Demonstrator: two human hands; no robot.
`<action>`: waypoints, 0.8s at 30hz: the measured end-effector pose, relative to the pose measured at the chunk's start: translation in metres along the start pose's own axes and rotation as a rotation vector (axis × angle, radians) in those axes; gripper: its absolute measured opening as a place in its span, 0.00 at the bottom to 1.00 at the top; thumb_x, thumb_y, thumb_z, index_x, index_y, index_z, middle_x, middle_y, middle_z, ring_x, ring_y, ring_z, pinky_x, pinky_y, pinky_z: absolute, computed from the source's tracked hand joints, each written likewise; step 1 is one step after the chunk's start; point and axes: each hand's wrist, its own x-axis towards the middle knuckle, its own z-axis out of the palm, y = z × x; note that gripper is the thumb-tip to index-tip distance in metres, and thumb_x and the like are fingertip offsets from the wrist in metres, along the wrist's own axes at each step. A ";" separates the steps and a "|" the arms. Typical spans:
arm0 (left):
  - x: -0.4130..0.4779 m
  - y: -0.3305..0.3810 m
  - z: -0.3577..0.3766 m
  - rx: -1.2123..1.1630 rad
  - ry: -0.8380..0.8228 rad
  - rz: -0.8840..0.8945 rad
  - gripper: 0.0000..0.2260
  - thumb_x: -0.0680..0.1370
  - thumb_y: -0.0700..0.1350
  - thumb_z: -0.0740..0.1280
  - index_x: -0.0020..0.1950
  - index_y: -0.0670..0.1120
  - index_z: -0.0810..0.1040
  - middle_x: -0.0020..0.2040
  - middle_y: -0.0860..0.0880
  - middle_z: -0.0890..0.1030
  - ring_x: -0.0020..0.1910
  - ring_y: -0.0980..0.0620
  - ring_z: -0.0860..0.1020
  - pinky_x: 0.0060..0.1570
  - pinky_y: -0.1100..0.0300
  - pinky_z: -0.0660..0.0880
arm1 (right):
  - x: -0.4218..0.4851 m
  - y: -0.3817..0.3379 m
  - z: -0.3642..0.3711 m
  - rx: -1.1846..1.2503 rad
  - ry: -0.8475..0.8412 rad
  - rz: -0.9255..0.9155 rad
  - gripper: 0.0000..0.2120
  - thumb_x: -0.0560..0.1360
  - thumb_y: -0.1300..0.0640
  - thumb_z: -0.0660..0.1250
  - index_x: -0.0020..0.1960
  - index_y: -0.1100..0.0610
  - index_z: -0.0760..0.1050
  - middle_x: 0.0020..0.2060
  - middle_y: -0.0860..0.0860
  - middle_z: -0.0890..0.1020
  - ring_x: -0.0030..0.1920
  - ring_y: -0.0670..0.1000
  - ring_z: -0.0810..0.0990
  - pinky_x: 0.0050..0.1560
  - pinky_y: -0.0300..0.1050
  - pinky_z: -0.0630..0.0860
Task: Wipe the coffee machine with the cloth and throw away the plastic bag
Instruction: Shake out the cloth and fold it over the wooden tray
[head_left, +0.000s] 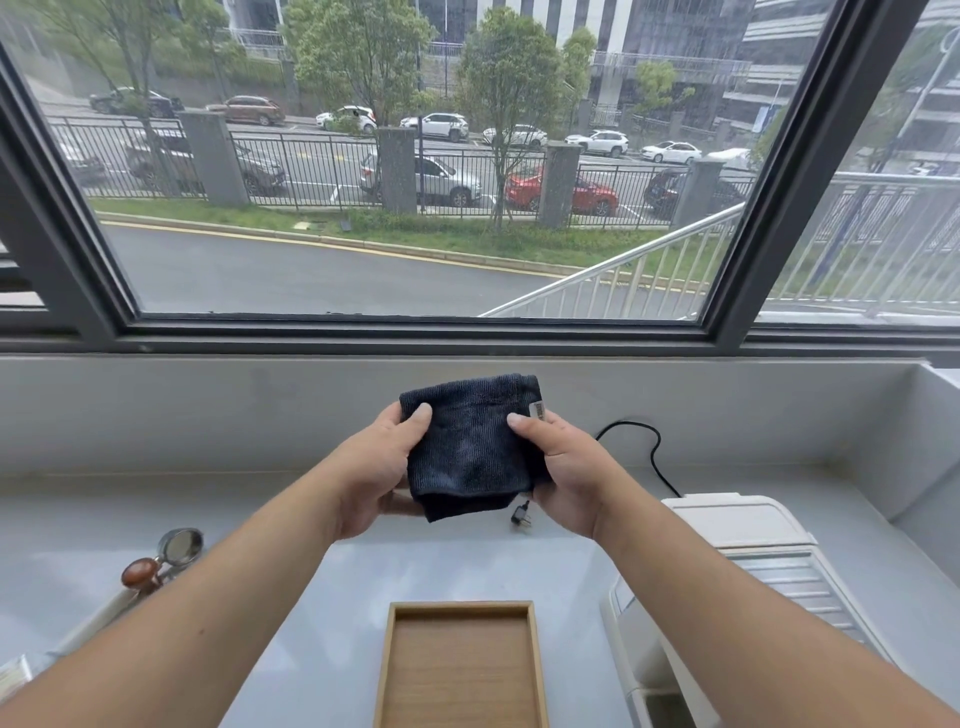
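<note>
Cloth (470, 447), dark and folded, is held up at frame centre, the left hand (376, 475) and right hand (563, 475) each clamped on a side edge, thumbs on its face. The coffee machine (748, 582) lies lower right, nearest the right hand, long axis running toward the window. Open counter (441, 566) lies between; a wooden tray (461, 670) sits bottom centre. No plastic bag is clearly visible.

Pale grey glossy countertop (441, 566), rectangular wooden tray (461, 670) bottom centre, cream ribbed coffee machine (769, 566) lower right, black power plug (521, 515) centre, wooden-knobbed metal portafilter (163, 558) lower left
</note>
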 end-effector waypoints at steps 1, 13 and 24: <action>0.001 -0.002 -0.001 0.006 -0.025 -0.015 0.10 0.86 0.55 0.64 0.67 0.60 0.77 0.59 0.52 0.88 0.53 0.46 0.88 0.46 0.44 0.85 | 0.001 -0.001 0.001 0.014 0.010 -0.010 0.15 0.85 0.58 0.63 0.70 0.59 0.75 0.63 0.59 0.84 0.57 0.59 0.84 0.52 0.53 0.82; 0.012 -0.030 -0.006 0.035 0.185 0.131 0.11 0.82 0.37 0.70 0.62 0.48 0.81 0.57 0.41 0.87 0.51 0.43 0.88 0.47 0.43 0.86 | 0.013 0.015 -0.018 -0.335 0.157 -0.112 0.08 0.80 0.67 0.69 0.59 0.61 0.78 0.55 0.62 0.86 0.55 0.60 0.86 0.57 0.58 0.84; 0.024 -0.114 -0.018 0.229 0.311 0.019 0.11 0.78 0.40 0.76 0.56 0.52 0.81 0.48 0.42 0.85 0.45 0.44 0.88 0.42 0.44 0.87 | 0.012 0.097 -0.045 -0.618 0.275 0.035 0.07 0.76 0.60 0.74 0.53 0.56 0.79 0.51 0.61 0.85 0.53 0.65 0.86 0.45 0.70 0.84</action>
